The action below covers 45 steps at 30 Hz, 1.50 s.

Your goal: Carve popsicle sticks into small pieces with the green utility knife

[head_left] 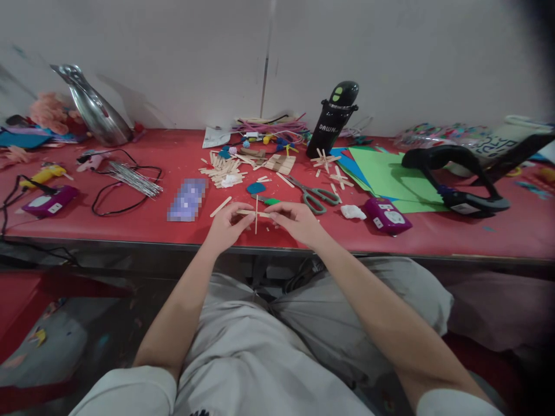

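Two wooden craft sticks form a cross [256,222] just above the front edge of the red table. My left hand [228,225] pinches the left end of the crosswise stick. The right end is pinched by my right hand [298,222]. The other stick stands upright in the view between my fingertips; whether it is glued cannot be seen. Behind my hands lies a green-handled tool [272,201], partly hidden, with a blue piece [255,188] beyond it. A single craft stick [221,207] rests beside my left hand.
Grey-handled scissors [318,196], white crumpled material [353,212] and a purple box [387,216] lie to the right. Further back are a craft stick pile [223,169], star-shaped stick pieces [325,160], a black bottle [333,118] and green paper [381,170]. A steel jug [95,110] stands at left.
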Motion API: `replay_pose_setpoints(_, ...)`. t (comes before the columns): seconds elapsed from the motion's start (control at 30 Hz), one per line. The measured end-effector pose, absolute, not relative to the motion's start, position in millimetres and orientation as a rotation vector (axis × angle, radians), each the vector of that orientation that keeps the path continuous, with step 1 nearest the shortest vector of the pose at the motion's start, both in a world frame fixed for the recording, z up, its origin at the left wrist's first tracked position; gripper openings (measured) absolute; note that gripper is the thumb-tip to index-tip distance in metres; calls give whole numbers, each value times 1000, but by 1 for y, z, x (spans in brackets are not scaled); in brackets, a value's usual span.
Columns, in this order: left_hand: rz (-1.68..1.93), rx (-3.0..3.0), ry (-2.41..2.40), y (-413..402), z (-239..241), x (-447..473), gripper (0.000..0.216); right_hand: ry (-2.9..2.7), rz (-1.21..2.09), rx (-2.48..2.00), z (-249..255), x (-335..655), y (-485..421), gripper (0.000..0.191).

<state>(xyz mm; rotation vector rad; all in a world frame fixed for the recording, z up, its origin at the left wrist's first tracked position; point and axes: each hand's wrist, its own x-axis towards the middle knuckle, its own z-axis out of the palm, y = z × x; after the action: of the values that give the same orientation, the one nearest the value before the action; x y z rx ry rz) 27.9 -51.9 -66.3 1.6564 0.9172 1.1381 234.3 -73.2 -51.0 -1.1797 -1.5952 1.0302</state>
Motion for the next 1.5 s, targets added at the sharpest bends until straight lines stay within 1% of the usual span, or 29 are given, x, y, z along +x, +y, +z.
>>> replay_pose_setpoints(0.23,1123,1695,929,-55,-61,28,31,-1572,1060,-1156,-51,232,-75,26)
replay_pose_setpoints(0.47,1115,1823,992,-55,-62,27,28,-1579,1001,-1177,-47,231,-77,26)
replay_pose_setpoints(0.77,1110,1877,972,-55,-69,27,43,-1495,1139,-1147,-49,230,-75,28)
replay_pose_setpoints(1.1,1105,1819,912,-59,-62,29,70,-1489,1213,-1129,-48,226,-77,24)
replay_pose_setpoints(1.3,1141,1951,924,-58,-71,28,58,-1479,1281,-1116,-47,224,-78,19)
replay_pose_setpoints(1.5,1208,2077,984,-61,-70,31,56,-1384,1381,-1093,-49,222,-78,19)
